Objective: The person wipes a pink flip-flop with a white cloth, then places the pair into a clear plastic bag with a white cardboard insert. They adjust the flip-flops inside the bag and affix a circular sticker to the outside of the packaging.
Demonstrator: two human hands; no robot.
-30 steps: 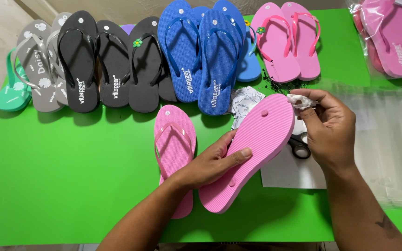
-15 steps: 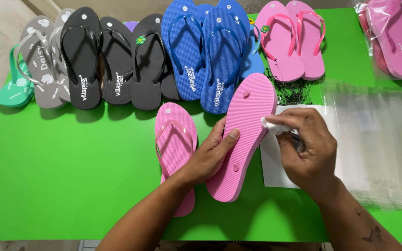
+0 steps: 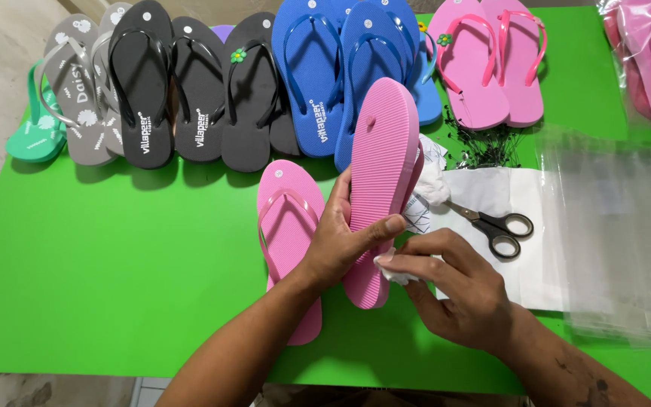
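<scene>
While held: 2 pink flip-flops [image 3: 380,188], 1 scissors [image 3: 495,224].

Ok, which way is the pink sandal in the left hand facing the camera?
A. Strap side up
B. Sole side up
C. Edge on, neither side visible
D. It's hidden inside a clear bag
B: the left hand holds the pink sandal with its ribbed sole toward the camera and no strap showing, while the right hand presses a small white wad against its lower edge.
</scene>
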